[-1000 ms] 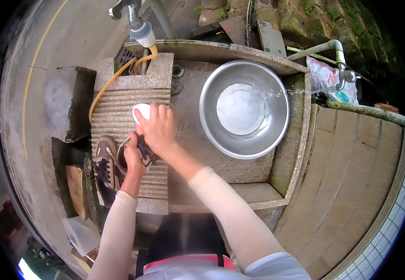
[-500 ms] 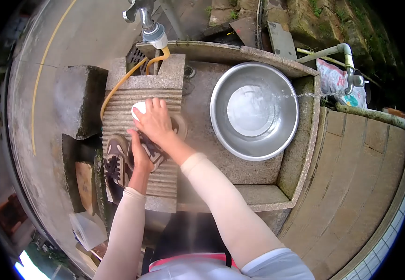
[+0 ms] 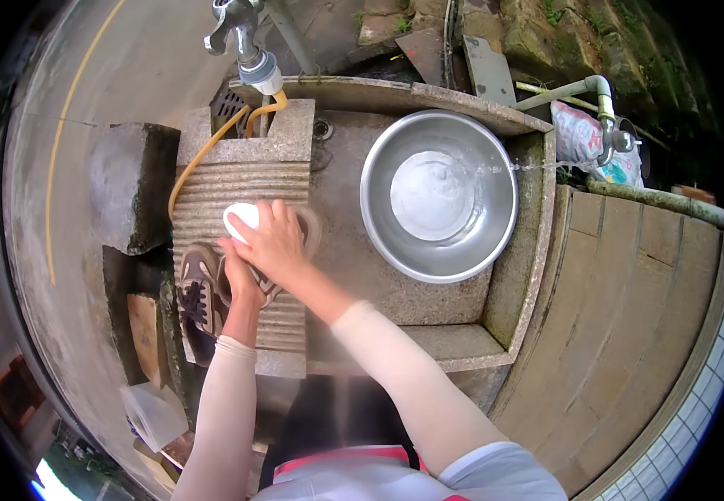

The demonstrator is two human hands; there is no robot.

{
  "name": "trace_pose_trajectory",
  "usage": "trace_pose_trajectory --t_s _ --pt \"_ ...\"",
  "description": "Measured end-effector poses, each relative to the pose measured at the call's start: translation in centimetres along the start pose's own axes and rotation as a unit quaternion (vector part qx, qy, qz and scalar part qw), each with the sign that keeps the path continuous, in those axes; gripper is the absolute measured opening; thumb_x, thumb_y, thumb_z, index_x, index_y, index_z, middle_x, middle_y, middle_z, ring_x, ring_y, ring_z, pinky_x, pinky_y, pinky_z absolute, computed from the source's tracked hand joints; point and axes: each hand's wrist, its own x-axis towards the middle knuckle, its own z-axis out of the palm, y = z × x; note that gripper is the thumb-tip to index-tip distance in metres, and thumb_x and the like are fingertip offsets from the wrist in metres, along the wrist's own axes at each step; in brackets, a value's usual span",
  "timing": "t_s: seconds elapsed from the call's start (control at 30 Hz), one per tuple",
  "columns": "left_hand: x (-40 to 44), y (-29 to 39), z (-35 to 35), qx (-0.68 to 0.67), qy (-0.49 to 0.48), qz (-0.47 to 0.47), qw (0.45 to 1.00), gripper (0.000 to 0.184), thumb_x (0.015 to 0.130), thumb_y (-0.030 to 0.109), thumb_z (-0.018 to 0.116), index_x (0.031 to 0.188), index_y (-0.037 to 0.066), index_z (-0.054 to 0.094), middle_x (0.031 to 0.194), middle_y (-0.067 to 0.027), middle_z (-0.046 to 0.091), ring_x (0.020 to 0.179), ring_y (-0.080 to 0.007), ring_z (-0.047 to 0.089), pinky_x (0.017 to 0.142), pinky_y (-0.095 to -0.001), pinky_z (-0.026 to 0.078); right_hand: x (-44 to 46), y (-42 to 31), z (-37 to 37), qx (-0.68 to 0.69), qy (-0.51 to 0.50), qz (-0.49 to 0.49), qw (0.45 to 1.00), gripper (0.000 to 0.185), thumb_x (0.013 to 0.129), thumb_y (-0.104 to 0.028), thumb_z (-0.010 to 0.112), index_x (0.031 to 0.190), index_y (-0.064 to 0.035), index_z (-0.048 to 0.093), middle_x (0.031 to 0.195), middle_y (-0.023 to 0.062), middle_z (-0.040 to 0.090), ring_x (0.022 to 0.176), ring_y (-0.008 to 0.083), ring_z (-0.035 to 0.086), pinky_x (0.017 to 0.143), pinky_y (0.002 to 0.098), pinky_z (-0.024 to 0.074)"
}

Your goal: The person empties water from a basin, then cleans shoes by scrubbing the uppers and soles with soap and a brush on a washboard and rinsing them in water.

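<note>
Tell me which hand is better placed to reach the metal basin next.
Probably the right hand: it is on the side nearer the metal basin. The left hand is farther away, beside the brown shoe. The right would first need to free itself of the white object.

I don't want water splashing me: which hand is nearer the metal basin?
Your right. The right hand, on the white object, is just left of the basin; the left hand is farther left, beside the laced shoe.

Rounded white object (image 3: 238, 219) and mostly hidden shoe (image 3: 271, 291) over ridged slab (image 3: 249, 183)
</note>
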Motion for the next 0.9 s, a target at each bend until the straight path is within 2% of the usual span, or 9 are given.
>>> trace_pose_trajectory --t_s 0.17,0.23,0.33,0.47,0.57,0.63,0.67,0.77,0.9 --pt "-0.2 0.3 0.8 -0.020 0.055 -0.037 0.998 0.080 0.092 0.065 0.040 0.138 0.000 0.038 0.126 -0.0152 0.053 0.108 -0.0274 0.059 0.092 -0.0401 0.049 -7.3 0.7 -4.7 -0.030 0.030 -0.036 0.998 0.052 0.065 -0.030 0.075 0.116 -0.0224 0.067 0.106 0.0122 0.053 0.087 0.0279 0.048 0.075 0.0392 0.0413" --pt "0.0 0.4 0.6 -0.064 -0.028 -0.060 0.996 0.079 0.092 0.064 0.042 0.138 -0.001 0.038 0.128 -0.0150 0.053 0.109 -0.0261 0.059 0.093 -0.0399 0.050 -1.8 3.5 -2.2 -0.050 0.072 -0.034 0.996 0.048 0.068 -0.028 0.074 0.115 -0.0214 0.067 0.104 0.0125 0.053 0.088 0.0283 0.048 0.075 0.0393 0.0412" --pt "-0.2 0.7 1.4 -0.053 -0.063 -0.071 0.994 0.053 0.097 0.047 0.047 0.120 -0.001 0.055 0.110 -0.0129 0.064 0.096 -0.0251 0.064 0.082 -0.0390 0.054 3.5 4.2 0.4 -0.073 0.036 0.042 0.996 0.040 0.074 -0.030 0.072 0.113 -0.0217 0.067 0.100 0.0126 0.053 0.090 0.0286 0.046 0.078 0.0396 0.0387" --pt "1.2 -0.3 0.0 -0.010 -0.024 -0.085 0.996 0.039 0.097 0.035 0.049 0.109 0.000 0.064 0.102 -0.0122 0.068 0.088 -0.0253 0.068 0.081 -0.0369 0.056 -4.5 3.5 -2.8 -0.075 0.105 0.051 0.990 0.049 0.074 -0.031 0.073 0.121 -0.0257 0.064 0.109 0.0118 0.053 0.091 0.0289 0.046 0.079 0.0400 0.0385" --pt "1.9 -0.8 0.0 -0.035 -0.029 -0.087 0.995 0.040 0.098 0.036 0.049 0.109 0.000 0.064 0.103 -0.0123 0.068 0.087 -0.0246 0.068 0.080 -0.0358 0.056 -12.1 1.5 -4.1 -0.043 0.071 0.121 0.989 0.057 0.071 -0.027 0.076 0.126 -0.0310 0.061 0.113 0.0126 0.052 0.094 0.0310 0.046 0.083 0.0399 0.0389" --pt "1.7 -0.5 -0.2 -0.025 -0.041 -0.095 0.994 0.040 0.098 0.035 0.048 0.110 0.000 0.063 0.103 -0.0122 0.068 0.088 -0.0242 0.068 0.079 -0.0365 0.056 -7.8 2.2 -3.5 -0.034 0.147 0.132 0.980 0.054 0.068 -0.021 0.078 0.120 -0.0231 0.065 0.111 0.0154 0.052 0.096 0.0346 0.047 0.082 0.0432 0.0422" --pt "1.7 -0.3 0.0 -0.027 -0.043 -0.095 0.994 0.039 0.098 0.035 0.049 0.110 0.000 0.062 0.103 -0.0117 0.067 0.088 -0.0236 0.067 0.078 -0.0363 0.055 -4.4 3.9 -2.1 -0.051 0.184 0.152 0.970 0.049 0.074 -0.029 0.074 0.121 -0.0271 0.063 0.108 0.0136 0.052 0.091 0.0324 0.046 0.079 0.0420 0.0390" --pt "0.2 0.5 0.8 -0.036 -0.064 -0.120 0.990 0.045 0.100 0.037 0.044 0.110 -0.002 0.062 0.105 -0.0133 0.066 0.090 -0.0260 0.066 0.079 -0.0376 0.055 1.1 6.0 -1.1 -0.066 0.162 0.125 0.977 0.043 0.076 -0.029 0.072 0.118 -0.0246 0.064 0.100 0.0114 0.053 0.089 0.0299 0.046 0.075 0.0421 0.0378" --pt "0.5 0.4 0.7 -0.036 -0.055 -0.111 0.992 0.046 0.100 0.038 0.042 0.111 -0.002 0.061 0.107 -0.0140 0.066 0.093 -0.0269 0.066 0.082 -0.0392 0.055 -8.5 2.8 -2.3 -0.029 0.171 0.168 0.970 0.050 0.073 -0.027 0.075 0.122 -0.0278 0.064 0.110 0.0121 0.053 0.093 0.0311 0.046 0.081 0.0411 0.0384"
